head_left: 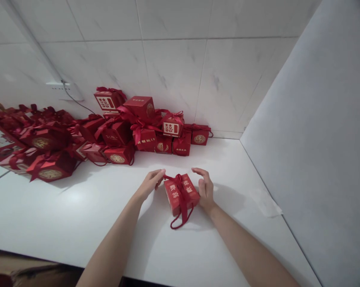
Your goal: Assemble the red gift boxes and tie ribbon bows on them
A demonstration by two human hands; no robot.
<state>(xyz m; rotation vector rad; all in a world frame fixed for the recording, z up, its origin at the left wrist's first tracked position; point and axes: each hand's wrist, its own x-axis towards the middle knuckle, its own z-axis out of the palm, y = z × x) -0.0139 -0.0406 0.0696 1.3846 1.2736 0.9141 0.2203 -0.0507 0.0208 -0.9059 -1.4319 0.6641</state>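
A small red gift box (180,194) with gold characters lies on the white counter (78,215) in front of me. A dark red ribbon (182,207) wraps it and loops off its near side. My left hand (150,184) pinches the ribbon's end at the box's top left corner. My right hand (205,189) rests against the box's right side, fingers curled and partly apart over it.
A heap of similar red gift boxes (138,127) with ribbons lines the tiled back wall, spreading to the left edge (45,151). A white panel (317,159) walls off the right side. A cable (75,97) runs from a wall socket. The counter's front edge is near me.
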